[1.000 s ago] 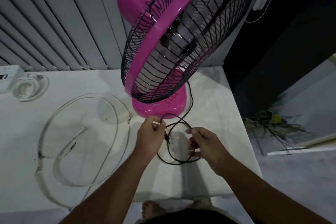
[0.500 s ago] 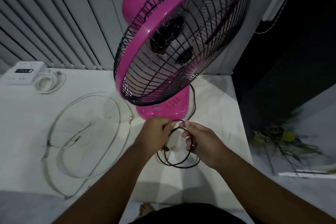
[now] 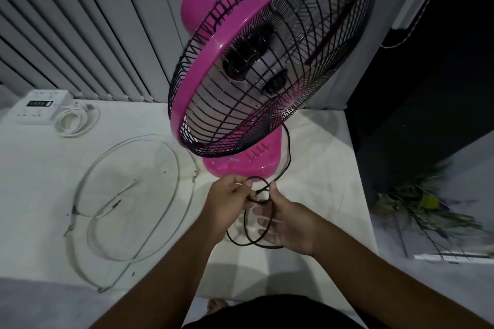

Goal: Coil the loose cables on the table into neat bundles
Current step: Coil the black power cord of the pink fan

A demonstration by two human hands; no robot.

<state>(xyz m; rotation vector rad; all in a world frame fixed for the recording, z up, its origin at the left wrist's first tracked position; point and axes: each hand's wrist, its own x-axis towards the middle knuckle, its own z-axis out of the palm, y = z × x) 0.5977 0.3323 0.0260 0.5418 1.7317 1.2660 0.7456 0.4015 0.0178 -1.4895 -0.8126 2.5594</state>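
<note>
Lower center: left grip (image 3: 227, 197) pinches black cable (image 3: 257, 177) loops; right grip (image 3: 288, 224), also pinching, just added one; coil growing.

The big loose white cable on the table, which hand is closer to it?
Left. The left hand grips the black cable just right of the looped white cable; the right hand holds the black cable farther right, beyond the left hand.
</note>
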